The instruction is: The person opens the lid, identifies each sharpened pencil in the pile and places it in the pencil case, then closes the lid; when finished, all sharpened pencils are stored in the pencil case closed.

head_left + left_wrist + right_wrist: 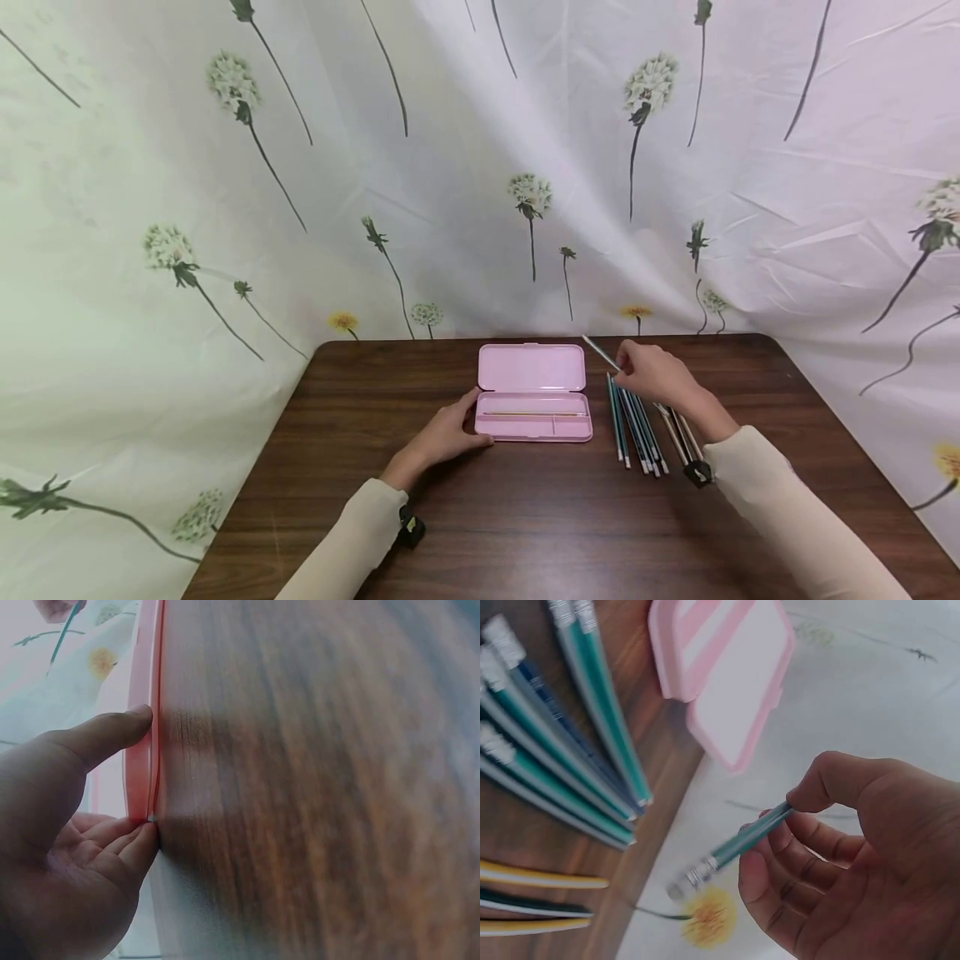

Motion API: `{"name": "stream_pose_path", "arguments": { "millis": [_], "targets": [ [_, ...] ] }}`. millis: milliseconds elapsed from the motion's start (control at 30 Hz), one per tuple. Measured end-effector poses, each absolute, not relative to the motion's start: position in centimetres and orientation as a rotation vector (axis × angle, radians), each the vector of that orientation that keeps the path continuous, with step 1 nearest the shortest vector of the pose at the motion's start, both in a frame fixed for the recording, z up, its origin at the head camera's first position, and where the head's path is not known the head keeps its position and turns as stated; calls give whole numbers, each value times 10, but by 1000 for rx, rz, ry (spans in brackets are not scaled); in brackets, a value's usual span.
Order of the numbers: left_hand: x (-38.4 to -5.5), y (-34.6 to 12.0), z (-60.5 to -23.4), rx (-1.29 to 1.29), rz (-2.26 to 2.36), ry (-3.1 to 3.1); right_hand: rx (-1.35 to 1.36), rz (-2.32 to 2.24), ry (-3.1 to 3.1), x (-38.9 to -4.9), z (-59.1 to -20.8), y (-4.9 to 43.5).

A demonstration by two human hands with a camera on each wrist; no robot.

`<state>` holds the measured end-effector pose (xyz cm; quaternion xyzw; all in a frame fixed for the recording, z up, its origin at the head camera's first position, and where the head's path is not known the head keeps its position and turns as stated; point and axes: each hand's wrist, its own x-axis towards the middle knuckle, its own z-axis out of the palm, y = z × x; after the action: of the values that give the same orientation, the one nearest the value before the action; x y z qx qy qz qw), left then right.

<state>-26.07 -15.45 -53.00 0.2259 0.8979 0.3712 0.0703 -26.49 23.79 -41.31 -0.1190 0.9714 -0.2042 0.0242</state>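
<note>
A pink pencil case (513, 427) lies on the table with its lid (531, 367) tipped back. One thin gold-toned stick (525, 413) rests in its long back compartment. My left hand (446, 430) grips the case's left end, thumb on the front wall and fingers round the corner, as the left wrist view shows. Above the table, right of the lid, my right hand (656, 372) pinches a teal pencil (739, 844) between thumb and fingers; its eraser end sticks out. Below that hand lie several teal and dark blue pencils (637, 429), erasers toward me.
Beside the pencils, several slim yellow and dark sticks (544, 879) lie partly hidden under the right wrist. The brown wooden table (525, 525) ends at the back against a white flower-print cloth (450, 167).
</note>
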Motion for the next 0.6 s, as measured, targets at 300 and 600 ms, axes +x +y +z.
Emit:
{"name": "stream_pose_path", "arguments": {
  "millis": [300, 600],
  "targets": [
    [-266, -157, -542, 736, 1075, 2743, -554, -559, 3025, -269, -399, 209],
    [-254, -152, -519, 650, 1118, 2679, -735, -460, 3030, -276, -391, 186]
  ]
}}
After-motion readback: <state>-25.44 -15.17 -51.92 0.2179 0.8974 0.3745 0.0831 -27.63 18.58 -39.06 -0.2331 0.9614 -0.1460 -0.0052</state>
